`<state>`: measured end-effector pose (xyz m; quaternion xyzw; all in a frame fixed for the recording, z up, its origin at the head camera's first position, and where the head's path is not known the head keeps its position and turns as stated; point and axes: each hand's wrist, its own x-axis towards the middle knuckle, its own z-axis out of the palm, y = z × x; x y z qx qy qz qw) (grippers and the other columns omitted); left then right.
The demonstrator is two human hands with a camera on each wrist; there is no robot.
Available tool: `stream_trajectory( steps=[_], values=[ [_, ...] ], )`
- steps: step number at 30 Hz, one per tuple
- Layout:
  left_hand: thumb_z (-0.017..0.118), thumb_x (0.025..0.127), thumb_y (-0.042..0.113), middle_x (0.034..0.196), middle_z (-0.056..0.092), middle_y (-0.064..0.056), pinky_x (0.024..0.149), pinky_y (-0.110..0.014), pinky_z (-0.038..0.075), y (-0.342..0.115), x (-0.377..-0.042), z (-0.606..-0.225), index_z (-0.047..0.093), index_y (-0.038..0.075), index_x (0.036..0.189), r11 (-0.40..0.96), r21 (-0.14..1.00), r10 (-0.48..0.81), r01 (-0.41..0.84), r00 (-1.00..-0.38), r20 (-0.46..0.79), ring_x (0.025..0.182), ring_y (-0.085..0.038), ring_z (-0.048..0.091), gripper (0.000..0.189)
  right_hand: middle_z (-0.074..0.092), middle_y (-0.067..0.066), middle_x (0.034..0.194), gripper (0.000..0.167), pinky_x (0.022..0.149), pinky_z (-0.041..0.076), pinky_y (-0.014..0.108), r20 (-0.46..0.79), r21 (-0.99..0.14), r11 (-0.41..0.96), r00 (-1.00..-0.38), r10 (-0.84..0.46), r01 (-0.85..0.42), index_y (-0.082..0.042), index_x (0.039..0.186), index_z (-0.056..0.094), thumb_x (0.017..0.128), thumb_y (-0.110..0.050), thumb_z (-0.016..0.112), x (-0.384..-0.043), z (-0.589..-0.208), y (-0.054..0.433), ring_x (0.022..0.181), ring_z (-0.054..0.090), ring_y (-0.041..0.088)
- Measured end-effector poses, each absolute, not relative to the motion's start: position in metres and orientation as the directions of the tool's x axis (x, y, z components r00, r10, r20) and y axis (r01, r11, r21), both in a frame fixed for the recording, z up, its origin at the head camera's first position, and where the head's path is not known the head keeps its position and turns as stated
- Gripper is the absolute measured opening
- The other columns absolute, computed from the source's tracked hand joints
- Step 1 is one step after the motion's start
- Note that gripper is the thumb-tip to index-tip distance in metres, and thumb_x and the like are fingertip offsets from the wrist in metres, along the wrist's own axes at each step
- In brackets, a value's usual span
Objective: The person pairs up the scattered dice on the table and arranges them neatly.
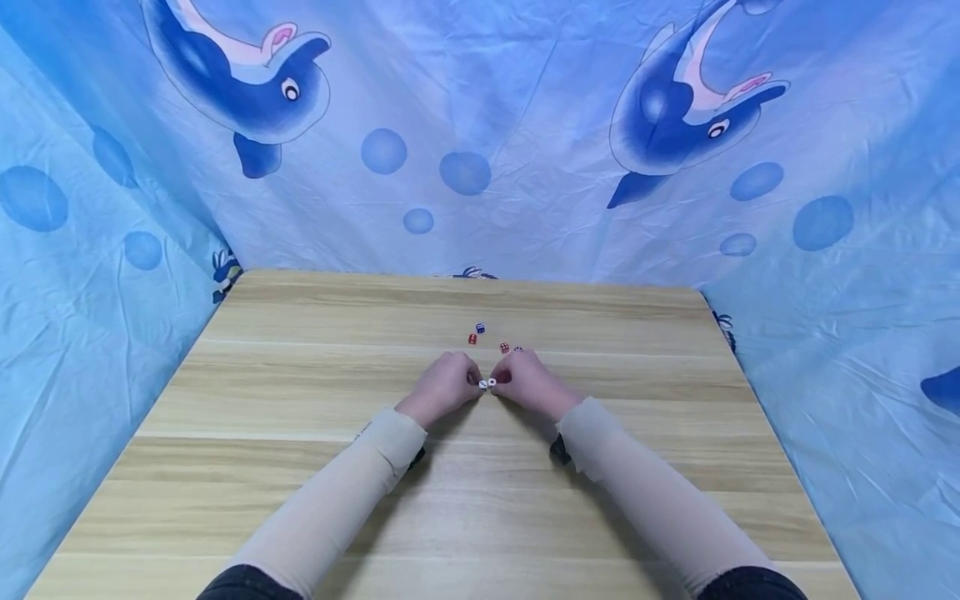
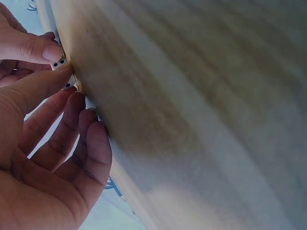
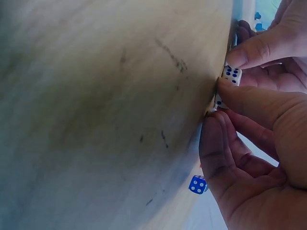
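Observation:
Just above the tabletop, my left hand (image 1: 447,383) pinches a white die (image 1: 483,384) between thumb and fingertips. Opposite it, my right hand (image 1: 531,382) pinches a second white die (image 1: 492,382) the same way. The two dice sit side by side, right at each other in the head view. In the left wrist view, the left thumb covers much of its white die (image 2: 68,85). The right wrist view shows dark pips on the left hand's die (image 3: 233,73), while the right thumb partly hides the other.
Beyond the hands lie a blue die (image 1: 481,328) and a red die (image 1: 472,339). Another red die (image 1: 505,347) and a blue die (image 1: 518,351), partly hidden, lie by the right knuckles. Blue dolphin-print cloth (image 1: 525,225) hangs around the wooden table (image 1: 300,350).

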<state>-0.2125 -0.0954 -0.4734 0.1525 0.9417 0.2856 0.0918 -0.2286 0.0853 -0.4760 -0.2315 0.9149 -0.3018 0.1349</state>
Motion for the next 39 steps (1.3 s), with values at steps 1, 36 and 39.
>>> stream_trajectory(
  steps=[1, 36, 39],
  values=[
    [0.083, 0.084, 0.013, 0.081, 0.07, 0.004, 0.08, -0.036, 0.053, -0.0951, -0.2129, -0.4735, 0.079, 0.012, 0.088, 0.791, 0.564, 0.34, 0.238, -0.937, -0.082, 0.078, -0.015, 0.064, 0.006, 0.07, -0.006, 0.081, 0.008, 0.076, 0.054, 0.028, -0.106, -0.615, 0.71, -0.857, -0.504, -0.341, -0.01, 0.094, 0.079, 0.086, -0.007, 0.081, -0.2285, -0.4759, 0.0851, 0.077, 0.064, 0.01],
    [0.086, 0.082, 0.014, 0.08, 0.069, 0.006, 0.077, -0.034, 0.052, -0.0958, -0.2145, -0.4767, 0.078, 0.014, 0.087, 0.783, 0.561, 0.368, 0.268, -0.927, -0.07, 0.075, -0.012, 0.061, 0.009, 0.068, -0.008, 0.082, 0.01, 0.075, 0.053, 0.026, -0.051, -0.62, 0.689, -0.856, -0.514, -0.377, -0.011, 0.095, 0.079, 0.086, -0.011, 0.083, -0.2235, -0.4821, 0.0883, 0.079, 0.062, 0.008],
    [0.086, 0.082, 0.014, 0.08, 0.068, 0.007, 0.077, -0.034, 0.052, -0.0965, -0.2143, -0.4771, 0.078, 0.014, 0.088, 0.786, 0.56, 0.365, 0.261, -0.927, -0.081, 0.075, -0.012, 0.061, 0.01, 0.068, -0.009, 0.082, 0.011, 0.076, 0.053, 0.025, -0.054, -0.613, 0.693, -0.855, -0.515, -0.379, -0.011, 0.096, 0.079, 0.086, -0.011, 0.083, -0.2236, -0.4821, 0.088, 0.079, 0.062, 0.008]
  ],
)
